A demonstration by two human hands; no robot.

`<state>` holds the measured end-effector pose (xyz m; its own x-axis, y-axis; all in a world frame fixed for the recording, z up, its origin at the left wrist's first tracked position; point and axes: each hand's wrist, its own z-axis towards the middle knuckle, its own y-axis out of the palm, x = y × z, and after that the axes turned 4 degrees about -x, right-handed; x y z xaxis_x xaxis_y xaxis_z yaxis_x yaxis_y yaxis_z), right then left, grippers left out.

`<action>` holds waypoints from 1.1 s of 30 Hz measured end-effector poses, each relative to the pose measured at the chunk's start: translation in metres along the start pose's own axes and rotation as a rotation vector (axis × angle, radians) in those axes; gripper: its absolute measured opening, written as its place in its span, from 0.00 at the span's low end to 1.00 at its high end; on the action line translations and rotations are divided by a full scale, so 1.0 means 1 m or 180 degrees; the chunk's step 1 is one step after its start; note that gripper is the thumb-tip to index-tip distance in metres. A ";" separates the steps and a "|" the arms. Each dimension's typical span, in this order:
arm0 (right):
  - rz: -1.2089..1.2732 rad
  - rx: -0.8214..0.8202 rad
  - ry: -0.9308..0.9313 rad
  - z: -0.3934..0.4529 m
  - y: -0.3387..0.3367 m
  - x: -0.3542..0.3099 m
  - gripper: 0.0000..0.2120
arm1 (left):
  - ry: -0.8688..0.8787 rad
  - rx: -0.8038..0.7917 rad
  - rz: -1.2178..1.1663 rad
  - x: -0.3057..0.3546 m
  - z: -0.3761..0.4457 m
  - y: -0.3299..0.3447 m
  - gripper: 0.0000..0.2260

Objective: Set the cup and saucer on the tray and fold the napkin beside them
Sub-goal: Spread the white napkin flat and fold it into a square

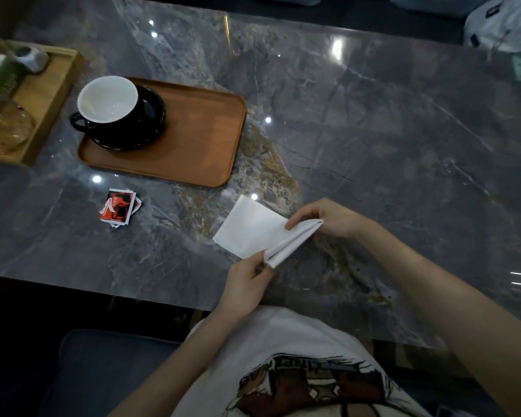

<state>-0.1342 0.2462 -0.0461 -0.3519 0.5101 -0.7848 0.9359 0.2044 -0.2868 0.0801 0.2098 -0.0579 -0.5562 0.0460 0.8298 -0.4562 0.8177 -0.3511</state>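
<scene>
Both hands pinch the white napkin point(254, 230) on the worktop point(373, 121): left hand point(245, 281) at its near corner, right hand point(328, 218) at its folded edge. Cup point(109, 100) seemingly on saucer point(151, 115) sits on the tray point(199, 139), ten o'clock from the napkin.

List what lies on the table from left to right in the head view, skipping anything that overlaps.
Light wooden box → cup on its saucer → red packets → brown tray's bare right part → napkin, pinched by left hand and right hand.
</scene>
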 end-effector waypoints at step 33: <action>-0.1137 0.0702 0.0116 0.047 0.023 -0.022 0.15 | -0.0383 0.1515 0.0276 -0.007 0.024 -0.061 0.06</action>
<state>-0.1041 0.2005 -0.0613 -0.6513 0.4697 -0.5960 0.7343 0.1920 -0.6511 0.0950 0.1460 -0.0529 -0.6696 0.0130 0.7426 -0.6555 0.4599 -0.5990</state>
